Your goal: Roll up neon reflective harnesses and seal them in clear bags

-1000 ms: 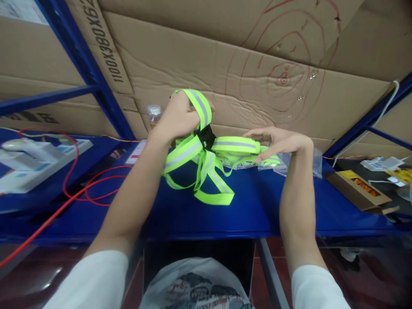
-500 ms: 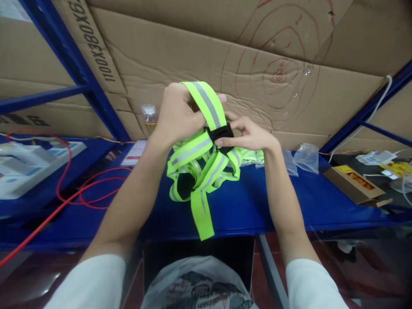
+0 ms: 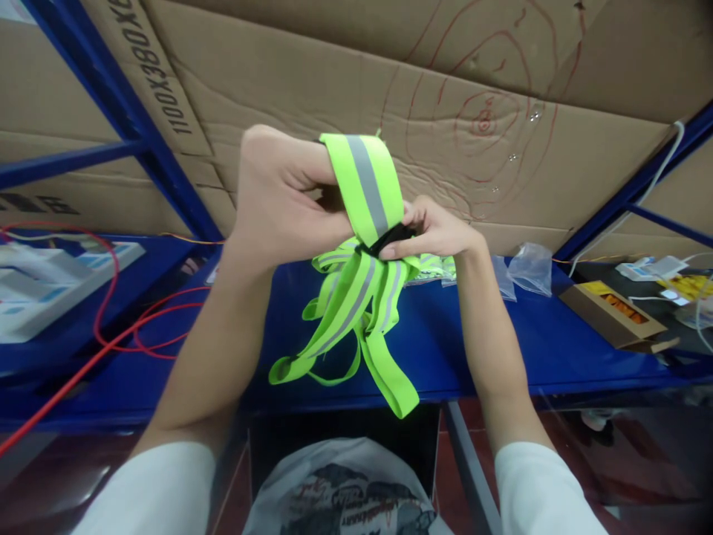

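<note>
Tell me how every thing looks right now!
Left hand: closed on a strap looped over it.
Right hand: pinching the black piece.
Yellow straps: held up, ends dangling.
Small box: open, on the blue shelf.
Clear bags: crumpled, on the shelf.
Red cable: loose, looped.

Short white fabric sleeve (image 3: 156,490) on the left arm, matching white sleeve (image 3: 543,490) on the right, bare forearms, bare left hand (image 3: 278,193), bare right hand (image 3: 437,232)

Storeroom: blue steel racking (image 3: 119,111), flattened cardboard cartons (image 3: 445,82) behind
</note>
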`<action>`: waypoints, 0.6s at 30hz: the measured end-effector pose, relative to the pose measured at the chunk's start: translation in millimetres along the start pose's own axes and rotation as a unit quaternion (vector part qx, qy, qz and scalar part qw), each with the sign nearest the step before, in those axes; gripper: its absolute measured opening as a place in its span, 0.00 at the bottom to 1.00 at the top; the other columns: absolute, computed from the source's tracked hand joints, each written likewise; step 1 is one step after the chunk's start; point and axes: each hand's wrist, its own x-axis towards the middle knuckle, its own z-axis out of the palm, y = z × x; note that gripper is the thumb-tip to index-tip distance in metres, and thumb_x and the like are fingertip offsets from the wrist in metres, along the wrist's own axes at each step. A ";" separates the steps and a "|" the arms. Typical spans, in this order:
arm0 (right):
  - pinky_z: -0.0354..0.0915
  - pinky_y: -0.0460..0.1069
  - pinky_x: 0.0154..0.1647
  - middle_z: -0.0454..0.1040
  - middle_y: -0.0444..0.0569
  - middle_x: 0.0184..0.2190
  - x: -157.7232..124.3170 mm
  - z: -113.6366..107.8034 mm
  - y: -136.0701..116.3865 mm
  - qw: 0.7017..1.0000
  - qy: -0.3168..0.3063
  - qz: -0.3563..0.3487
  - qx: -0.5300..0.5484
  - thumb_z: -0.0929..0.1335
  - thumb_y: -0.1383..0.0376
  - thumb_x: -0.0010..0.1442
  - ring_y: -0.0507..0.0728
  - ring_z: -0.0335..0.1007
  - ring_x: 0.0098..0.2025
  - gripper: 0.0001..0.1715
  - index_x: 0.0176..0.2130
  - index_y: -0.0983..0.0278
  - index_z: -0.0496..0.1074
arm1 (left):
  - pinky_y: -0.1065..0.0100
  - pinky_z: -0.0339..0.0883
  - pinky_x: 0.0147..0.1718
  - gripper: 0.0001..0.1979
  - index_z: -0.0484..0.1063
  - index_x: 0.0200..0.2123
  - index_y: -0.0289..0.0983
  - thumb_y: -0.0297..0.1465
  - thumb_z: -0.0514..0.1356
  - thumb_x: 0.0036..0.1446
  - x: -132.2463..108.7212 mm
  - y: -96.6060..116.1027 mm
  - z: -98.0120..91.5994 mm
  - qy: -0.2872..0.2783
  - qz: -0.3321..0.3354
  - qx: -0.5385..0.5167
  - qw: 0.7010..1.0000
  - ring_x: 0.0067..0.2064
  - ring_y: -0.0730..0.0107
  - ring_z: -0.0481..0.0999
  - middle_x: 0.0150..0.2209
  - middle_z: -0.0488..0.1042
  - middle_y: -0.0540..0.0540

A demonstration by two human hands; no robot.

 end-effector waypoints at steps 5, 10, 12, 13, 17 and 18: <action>0.68 0.47 0.26 0.78 0.45 0.26 -24.0 -11.7 -18.4 0.983 0.181 -0.006 -0.017 0.84 0.47 0.53 0.55 0.75 0.30 0.26 0.35 0.67 0.84 | 0.69 0.65 0.21 0.10 0.84 0.29 0.38 0.35 0.77 0.55 3.8 -13.4 1.3 -0.015 -0.099 -0.065 0.993 0.25 0.71 0.72 0.22 0.71 0.52; 0.72 0.49 0.26 0.77 0.44 0.27 -34.0 -20.3 -17.0 0.945 0.323 -0.044 -0.023 0.86 0.50 0.49 0.59 0.78 0.34 0.22 0.32 0.62 0.83 | 0.68 0.75 0.24 0.26 0.84 0.33 0.39 0.56 0.68 0.65 2.2 -50.9 11.9 -0.070 -0.202 -0.205 0.955 0.29 0.68 0.81 0.31 0.82 0.45; 0.74 0.50 0.27 0.78 0.44 0.28 -33.8 -22.8 -14.6 0.927 0.366 -0.074 -0.032 0.85 0.50 0.49 0.59 0.79 0.36 0.20 0.31 0.61 0.83 | 0.67 0.78 0.31 0.27 0.83 0.34 0.37 0.57 0.69 0.63 -1.0 -65.0 19.2 -0.116 -0.210 -0.221 0.945 0.34 0.66 0.83 0.33 0.83 0.44; 0.75 0.50 0.28 0.77 0.44 0.28 -33.3 -23.8 -13.5 0.917 0.386 -0.091 -0.038 0.85 0.50 0.50 0.59 0.80 0.37 0.20 0.30 0.60 0.83 | 0.66 0.79 0.35 0.26 0.83 0.35 0.36 0.56 0.73 0.59 -3.2 -70.9 23.3 -0.148 -0.201 -0.215 0.944 0.37 0.64 0.84 0.36 0.84 0.43; 0.77 0.50 0.32 0.77 0.42 0.28 -29.7 -26.3 -8.1 0.898 0.419 -0.125 -0.044 0.82 0.51 0.54 0.59 0.81 0.39 0.17 0.30 0.60 0.83 | 0.59 0.79 0.48 0.30 0.82 0.43 0.36 0.50 0.82 0.43 -14.4 -85.9 42.8 -0.205 -0.181 -0.173 0.946 0.50 0.52 0.84 0.48 0.84 0.41; 0.77 0.50 0.32 0.78 0.41 0.28 -28.4 -26.6 -6.6 0.903 0.411 -0.123 -0.032 0.82 0.51 0.54 0.59 0.81 0.39 0.16 0.31 0.60 0.83 | 0.58 0.79 0.49 0.32 0.82 0.45 0.36 0.49 0.82 0.42 -17.3 -88.0 48.0 -0.194 -0.187 -0.158 0.950 0.51 0.50 0.84 0.49 0.84 0.41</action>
